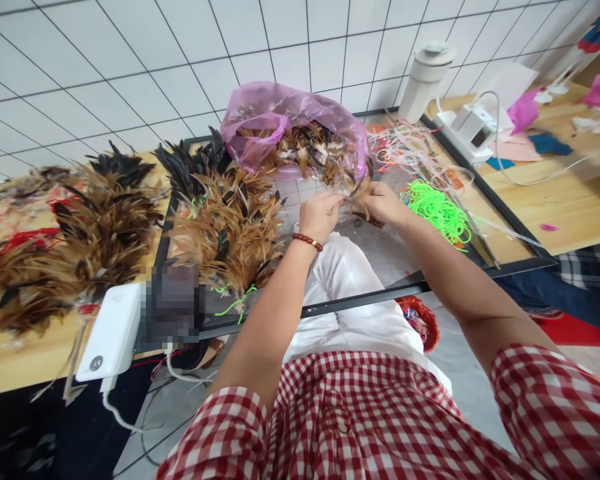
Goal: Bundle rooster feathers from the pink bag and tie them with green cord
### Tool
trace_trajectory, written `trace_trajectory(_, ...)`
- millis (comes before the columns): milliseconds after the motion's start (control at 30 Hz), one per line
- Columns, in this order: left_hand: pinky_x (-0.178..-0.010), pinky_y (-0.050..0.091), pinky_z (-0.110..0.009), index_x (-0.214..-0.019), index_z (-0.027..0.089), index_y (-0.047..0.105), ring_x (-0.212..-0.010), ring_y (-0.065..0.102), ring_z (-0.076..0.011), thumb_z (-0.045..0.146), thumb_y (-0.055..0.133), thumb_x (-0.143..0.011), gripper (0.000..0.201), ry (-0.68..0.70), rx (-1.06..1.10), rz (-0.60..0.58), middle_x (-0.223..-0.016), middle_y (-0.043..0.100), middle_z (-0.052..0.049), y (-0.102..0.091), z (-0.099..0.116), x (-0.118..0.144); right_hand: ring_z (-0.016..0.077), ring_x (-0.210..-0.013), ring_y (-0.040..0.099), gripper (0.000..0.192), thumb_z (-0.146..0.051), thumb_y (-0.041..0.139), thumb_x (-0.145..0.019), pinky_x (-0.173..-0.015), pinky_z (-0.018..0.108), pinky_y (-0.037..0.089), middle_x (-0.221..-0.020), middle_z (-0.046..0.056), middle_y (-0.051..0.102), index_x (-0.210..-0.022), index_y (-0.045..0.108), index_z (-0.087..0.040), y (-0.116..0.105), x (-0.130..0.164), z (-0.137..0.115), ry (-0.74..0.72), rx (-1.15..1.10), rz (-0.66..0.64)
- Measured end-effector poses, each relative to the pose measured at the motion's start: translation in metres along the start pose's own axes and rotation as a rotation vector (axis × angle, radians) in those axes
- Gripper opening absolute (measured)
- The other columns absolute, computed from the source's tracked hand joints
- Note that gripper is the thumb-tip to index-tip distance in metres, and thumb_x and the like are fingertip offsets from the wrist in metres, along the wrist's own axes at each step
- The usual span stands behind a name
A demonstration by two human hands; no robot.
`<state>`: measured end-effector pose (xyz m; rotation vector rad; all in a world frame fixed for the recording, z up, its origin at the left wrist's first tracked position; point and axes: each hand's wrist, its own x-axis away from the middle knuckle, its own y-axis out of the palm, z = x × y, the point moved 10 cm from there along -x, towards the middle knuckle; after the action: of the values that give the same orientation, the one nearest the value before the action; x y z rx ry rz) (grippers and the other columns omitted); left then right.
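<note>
My left hand [321, 215], with a red bead bracelet at the wrist, is closed in a pinch near the front of the pink plastic bag. What its fingertips grip is too small to make out clearly. Close on its right, my right hand [381, 202] is closed around some brown feathers [361, 207]. The open pink bag [290, 107] holds many loose brown and pale feathers [307, 150] just beyond both hands. To the left lies a pile of brown feather bunches [235, 227], with black feathers [195, 157] behind it and green cord ends showing.
Bright green cords [437, 212] and pale pink strings [405, 148] lie to the right. A white bottle [427, 80] and a white power strip [467, 133] stand behind. More feather bunches [105, 220] and a white power bank [111, 330] are left. A red basket [420, 320] sits below.
</note>
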<state>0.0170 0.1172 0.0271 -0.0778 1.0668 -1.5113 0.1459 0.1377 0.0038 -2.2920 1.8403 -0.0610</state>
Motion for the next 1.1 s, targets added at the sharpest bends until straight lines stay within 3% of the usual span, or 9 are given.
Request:
trace_trajectory(100,-0.085,0.054,-0.030,-0.092,0.024,0.082,-0.094,0.074,-0.0204,0.017,0.060,-0.090,0.023,-0.102,-0.010,0.011,-0.093,0.080,-0.007,-0.002,-0.010,-0.001,0.0131,-0.057,0.047,0.028,-0.042,0.075,-0.072,-0.059,0.028,0.040,-0.057,-0.002,0.054,-0.065,0.061,-0.020,-0.007,-0.001,-0.001,-0.009,-0.061,0.053)
trace_trajectory(200,-0.073,0.054,-0.026,-0.081,0.021,0.078,-0.074,0.070,-0.0158,0.017,0.062,-0.089,0.018,-0.408,0.273,0.132,-0.074,0.075,-0.004,-0.006,-0.042,0.002,0.0133,-0.060,0.049,0.026,-0.044,0.069,-0.079,-0.063,0.029,0.042,-0.064,-0.001,0.059,-0.072,0.066,-0.019,-0.018,-0.001,-0.009,-0.096,0.099,0.130)
trace_trajectory(267,-0.063,0.051,-0.021,-0.076,0.020,0.073,-0.059,0.064,-0.0110,0.020,0.065,-0.090,0.016,-0.614,0.562,0.203,-0.063,0.069,0.000,-0.002,-0.060,0.008,0.0170,-0.070,0.057,0.021,-0.039,0.071,-0.078,-0.073,0.033,0.047,-0.077,0.003,0.067,-0.083,0.072,-0.019,-0.009,0.001,-0.016,-0.193,0.341,0.062)
trace_trajectory(367,-0.057,0.048,-0.018,-0.072,0.017,0.068,-0.051,0.058,-0.0067,0.023,0.072,-0.087,0.017,-0.778,0.887,0.246,-0.059,0.065,0.002,0.006,-0.061,0.014,0.0245,-0.091,0.064,0.020,-0.033,0.070,-0.078,-0.088,0.039,0.049,-0.097,0.009,0.072,-0.090,0.076,-0.019,0.023,0.008,-0.017,-0.320,0.677,-0.146)
trace_trajectory(467,-0.057,0.048,-0.018,-0.071,0.016,0.067,-0.049,0.057,-0.0055,0.022,0.076,-0.085,0.018,-0.821,0.987,0.231,-0.059,0.064,0.003,0.007,-0.053,0.016,0.0273,-0.097,0.065,0.018,-0.026,0.059,-0.085,-0.086,0.038,0.046,-0.097,0.012,0.073,-0.090,0.074,-0.018,0.033,0.012,-0.017,-0.327,0.871,-0.179)
trace_trajectory(600,-0.057,0.048,-0.015,-0.070,0.016,0.066,-0.055,0.062,-0.0056,0.022,0.076,-0.085,0.019,-0.771,0.934,0.163,-0.063,0.069,0.001,0.011,-0.046,0.014,0.0298,-0.096,0.064,0.027,-0.025,0.046,-0.095,-0.082,0.040,0.041,-0.102,0.014,0.074,-0.103,0.071,-0.018,0.007,0.014,-0.038,-0.324,1.007,0.086)
trace_trajectory(667,-0.056,0.048,-0.015,-0.068,0.016,0.066,-0.057,0.064,-0.0064,0.022,0.077,-0.084,0.021,-0.750,0.893,0.110,-0.066,0.071,0.000,0.017,-0.043,0.014,0.0313,-0.101,0.062,0.028,-0.027,0.044,-0.097,-0.087,0.042,0.039,-0.105,0.014,0.073,-0.104,0.070,-0.020,0.000,0.017,-0.047,-0.375,1.053,0.149)
trace_trajectory(967,-0.048,0.043,-0.018,-0.061,0.014,0.065,-0.044,0.055,-0.0066,0.011,0.074,-0.084,0.025,-0.752,0.840,-0.163,-0.053,0.064,0.000,0.036,-0.021,0.019,0.0266,-0.104,0.055,0.034,-0.036,0.036,-0.106,-0.098,0.046,0.035,-0.106,0.006,0.070,-0.099,0.069,-0.029,0.012,0.022,-0.053,-0.501,1.179,0.012)
trace_trajectory(1100,-0.049,0.044,-0.019,-0.065,0.014,0.067,-0.047,0.060,-0.0079,0.011,0.073,-0.084,0.021,-0.776,0.858,-0.193,-0.057,0.067,-0.001,0.040,-0.019,0.022,0.0262,-0.106,0.055,0.029,-0.035,0.041,-0.105,-0.100,0.047,0.035,-0.107,0.004,0.070,-0.102,0.070,-0.033,0.014,0.023,-0.056,-0.521,1.112,0.001)
